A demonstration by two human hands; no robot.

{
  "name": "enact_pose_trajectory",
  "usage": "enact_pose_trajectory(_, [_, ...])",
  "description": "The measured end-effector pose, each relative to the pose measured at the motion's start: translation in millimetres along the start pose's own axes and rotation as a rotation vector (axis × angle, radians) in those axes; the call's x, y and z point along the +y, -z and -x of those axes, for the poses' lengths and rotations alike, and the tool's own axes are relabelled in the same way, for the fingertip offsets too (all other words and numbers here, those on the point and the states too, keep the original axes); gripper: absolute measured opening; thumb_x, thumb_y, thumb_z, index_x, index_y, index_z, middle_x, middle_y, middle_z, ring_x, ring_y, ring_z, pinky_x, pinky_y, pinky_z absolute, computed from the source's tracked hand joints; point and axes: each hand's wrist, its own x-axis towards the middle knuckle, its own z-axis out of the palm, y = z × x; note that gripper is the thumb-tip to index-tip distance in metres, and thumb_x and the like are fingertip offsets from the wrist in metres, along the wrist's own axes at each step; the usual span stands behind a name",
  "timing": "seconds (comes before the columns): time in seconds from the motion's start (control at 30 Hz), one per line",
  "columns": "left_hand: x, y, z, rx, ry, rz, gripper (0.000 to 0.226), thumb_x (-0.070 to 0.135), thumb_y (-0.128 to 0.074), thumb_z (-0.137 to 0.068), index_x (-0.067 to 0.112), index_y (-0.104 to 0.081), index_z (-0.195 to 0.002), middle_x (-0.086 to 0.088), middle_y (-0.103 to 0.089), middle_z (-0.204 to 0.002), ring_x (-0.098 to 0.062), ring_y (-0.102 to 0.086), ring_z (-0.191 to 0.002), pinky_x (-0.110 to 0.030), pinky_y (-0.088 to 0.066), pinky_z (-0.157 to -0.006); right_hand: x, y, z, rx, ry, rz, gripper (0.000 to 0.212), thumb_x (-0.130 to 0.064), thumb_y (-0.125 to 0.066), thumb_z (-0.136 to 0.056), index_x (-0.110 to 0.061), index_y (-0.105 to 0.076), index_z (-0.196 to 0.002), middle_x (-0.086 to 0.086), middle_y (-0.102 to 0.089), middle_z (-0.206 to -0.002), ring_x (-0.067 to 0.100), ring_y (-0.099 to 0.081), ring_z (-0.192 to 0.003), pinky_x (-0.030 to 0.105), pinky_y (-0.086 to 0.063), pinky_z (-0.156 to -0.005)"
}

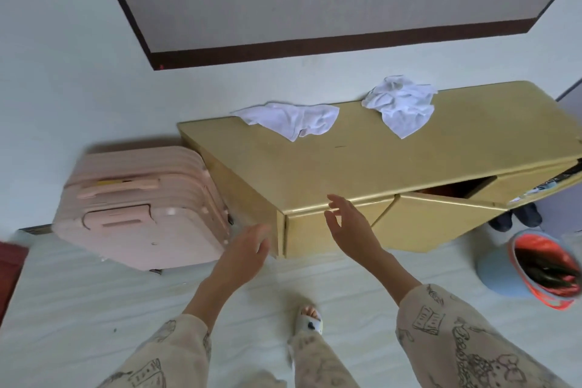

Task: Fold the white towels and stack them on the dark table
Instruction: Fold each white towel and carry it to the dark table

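white towels: one (291, 121) crumpled at 11 o'clock on the tan cabinet (393, 161), another (401, 104) at 1. left hand (247, 249) and right hand (352, 228) spread, empty, near its front edge. pink suitcase (141, 205) at 9, bucket (535, 268) at 3.

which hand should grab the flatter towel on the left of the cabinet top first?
Probably left. The left hand is open and sits on that side, below the flatter towel. The right hand, also open, is nearer the crumpled towel.
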Motion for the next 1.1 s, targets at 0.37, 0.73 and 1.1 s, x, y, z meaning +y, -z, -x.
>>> enact_pose_trajectory(0.37, [-8.3, -18.0, -174.7, -0.105, 0.126, 0.006, 0.051, 0.011, -0.040, -0.095, 0.006, -0.024, -0.143, -0.012, -0.029, -0.148, -0.024, -0.029, -0.136, -0.033, -0.023, -0.111, 57.6, -1.7, -154.6, -0.207, -0.198, 0.070, 0.047, -0.025, -0.040, -0.099, -0.011, -0.032, -0.142, 0.013, -0.043, -0.141, 0.028, -0.041, -0.129, 0.034, -0.032, -0.105])
enact_pose_trajectory(0.73, [-31.0, -15.9, -367.6, -0.046, 0.023, -0.273, 0.043, 0.005, -0.046, -0.089, 0.000, -0.042, -0.133, -0.017, -0.039, -0.140, -0.032, -0.037, -0.129, -0.041, -0.036, -0.100, 117.0, -29.2, -295.5, -0.436, -0.296, 0.500, 0.073, -0.043, -0.045, -0.094, -0.031, 0.002, -0.148, 0.002, 0.016, -0.157, 0.026, 0.012, -0.145, 0.049, -0.007, -0.116])
enact_pose_trajectory(1.1, [-28.9, -26.7, -424.0, 0.016, 0.042, -0.386, 0.018, -0.007, -0.066, -0.069, 0.002, -0.063, -0.084, -0.016, -0.058, -0.084, -0.036, -0.057, -0.079, -0.040, -0.045, -0.064, 130.6, -30.0, -307.1, -0.548, -0.298, 0.537, 0.076, -0.046, -0.044, -0.093, -0.034, 0.008, -0.147, 0.003, 0.023, -0.155, 0.026, 0.017, -0.144, 0.047, -0.002, -0.118])
